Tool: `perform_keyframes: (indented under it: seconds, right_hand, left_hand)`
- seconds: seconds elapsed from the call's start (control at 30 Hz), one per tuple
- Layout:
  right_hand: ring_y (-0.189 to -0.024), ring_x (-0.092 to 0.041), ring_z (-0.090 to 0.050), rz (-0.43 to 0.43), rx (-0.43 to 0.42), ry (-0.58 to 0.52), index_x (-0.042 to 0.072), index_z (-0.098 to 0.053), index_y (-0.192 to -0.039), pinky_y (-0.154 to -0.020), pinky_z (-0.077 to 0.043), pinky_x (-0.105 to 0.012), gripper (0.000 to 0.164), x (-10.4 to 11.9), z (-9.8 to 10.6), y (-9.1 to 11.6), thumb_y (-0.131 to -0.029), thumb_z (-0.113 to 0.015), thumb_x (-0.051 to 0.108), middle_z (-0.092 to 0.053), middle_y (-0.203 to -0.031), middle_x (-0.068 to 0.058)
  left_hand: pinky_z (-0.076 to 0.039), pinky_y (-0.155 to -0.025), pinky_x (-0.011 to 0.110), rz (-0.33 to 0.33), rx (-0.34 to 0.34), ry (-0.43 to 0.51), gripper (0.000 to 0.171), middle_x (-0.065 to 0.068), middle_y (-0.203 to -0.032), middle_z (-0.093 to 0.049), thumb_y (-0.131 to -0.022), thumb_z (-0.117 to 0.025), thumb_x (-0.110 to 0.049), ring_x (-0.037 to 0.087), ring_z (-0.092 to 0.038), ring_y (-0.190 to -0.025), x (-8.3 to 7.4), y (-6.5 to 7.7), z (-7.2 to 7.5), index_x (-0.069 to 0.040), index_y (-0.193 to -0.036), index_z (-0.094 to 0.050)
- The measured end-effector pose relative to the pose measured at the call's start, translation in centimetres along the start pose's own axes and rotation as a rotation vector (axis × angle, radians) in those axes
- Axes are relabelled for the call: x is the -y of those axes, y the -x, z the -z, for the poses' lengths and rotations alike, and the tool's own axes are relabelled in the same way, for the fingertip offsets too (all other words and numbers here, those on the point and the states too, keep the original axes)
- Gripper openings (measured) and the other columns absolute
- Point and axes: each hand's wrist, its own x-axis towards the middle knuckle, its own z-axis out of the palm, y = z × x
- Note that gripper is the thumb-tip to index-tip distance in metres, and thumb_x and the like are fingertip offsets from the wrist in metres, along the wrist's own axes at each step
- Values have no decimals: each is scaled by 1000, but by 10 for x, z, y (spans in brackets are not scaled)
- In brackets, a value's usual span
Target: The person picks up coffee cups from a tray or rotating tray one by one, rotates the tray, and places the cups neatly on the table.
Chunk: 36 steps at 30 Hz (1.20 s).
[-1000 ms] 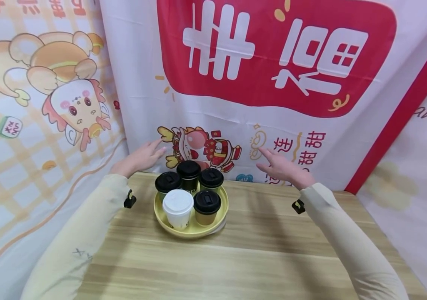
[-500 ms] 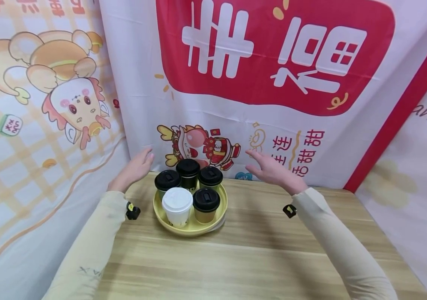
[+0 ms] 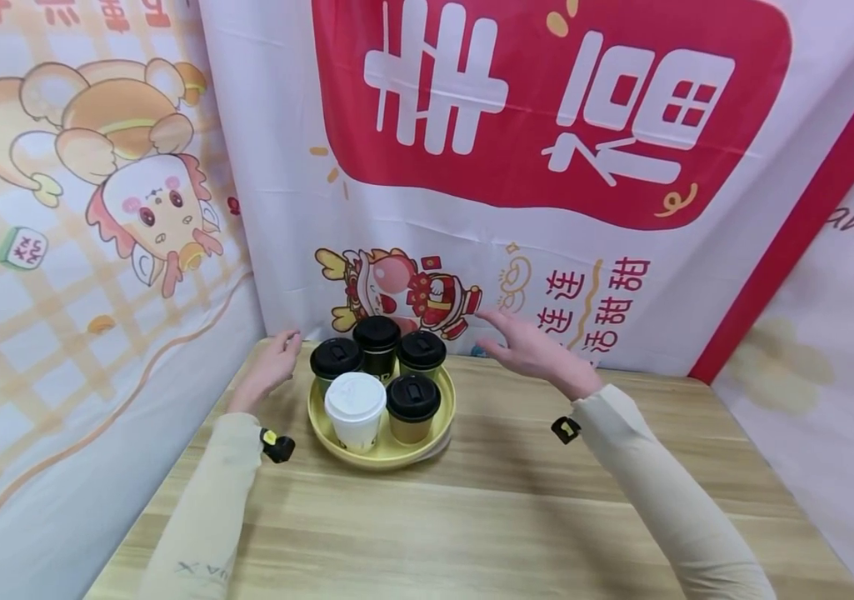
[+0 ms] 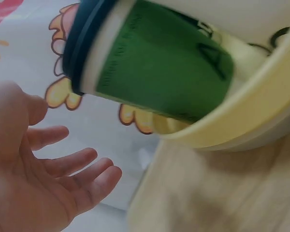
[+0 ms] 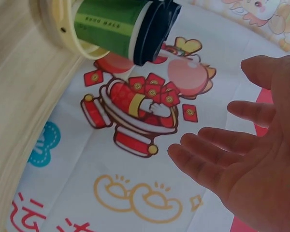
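Note:
A round yellow tray on the wooden table carries several lidded paper cups. At its front left stands a white cup with a white lid; a brown cup with a black lid is beside it. Behind them are more black-lidded cups, among them a green cup at the left. My left hand is just left of the tray, palm toward it, fingers loosely bent and holding nothing. To the right and higher, my right hand hangs in the air with extended fingers, also holding nothing.
The table reaches back to a white printed cloth with a large red panel. Another printed cloth closes off the left side. A small black wrist camera is strapped below the left hand, another below the right.
My left hand has come down from above the table's back edge to beside the tray. My right hand has moved left and slightly lower, toward the tray. The cups have stayed put.

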Motion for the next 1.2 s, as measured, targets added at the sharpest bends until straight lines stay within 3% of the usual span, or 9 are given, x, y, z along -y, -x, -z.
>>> perform_keyframes:
  seconds: [0.23, 0.5, 0.7, 1.03, 1.2]
  right_hand:
    - [-126, -25, -44, 68, -29, 37, 16, -41, -138, -104, -36, -43, 53, 10, -6, -3, -93, -49, 42, -47, -138, -8]
    - [-120, -22, -49, 118, -13, 28, 18, -46, -134, -100, -39, -39, 50, 19, -23, -8, -91, -54, 41, -53, -132, -6]
    - [-115, -21, -52, 168, -13, 19, 15, -49, -133, -97, -42, -37, 50, 27, -34, -9, -89, -59, 36, -55, -127, -7]
    - [-124, -22, -46, 152, 84, 10, 15, -46, -135, -102, -38, -38, 54, 44, -56, -9, -90, -56, 43, -49, -136, -5]
    - [-123, -19, -46, 141, 121, 24, 16, -46, -135, -101, -39, -37, 55, 48, -68, -10, -89, -55, 45, -50, -134, -3]
  left_hand:
    - [-44, -92, 49, 92, 41, 160, 55, 26, -143, -29, -102, -22, -34, 42, -41, -118, 20, 5, -20, -4, -147, -15]
    - [-43, -94, 49, 149, 23, 266, 56, 28, -143, -27, -102, -22, -35, 43, -43, -120, 30, 7, -34, -3, -147, -14]
    - [-46, -90, 46, 217, 22, 352, 54, 27, -139, -32, -101, -25, -33, 34, -48, -110, 35, 5, -40, -7, -148, -15]
    - [-51, -80, 38, 261, -37, 471, 51, 25, -131, -39, -101, -33, -26, 19, -52, -91, 42, 6, -45, -4, -146, -21]
    - [-52, -74, 29, 249, -32, 471, 49, 22, -128, -44, -101, -33, -29, 12, -55, -89, 44, 8, -51, -4, -142, -30]
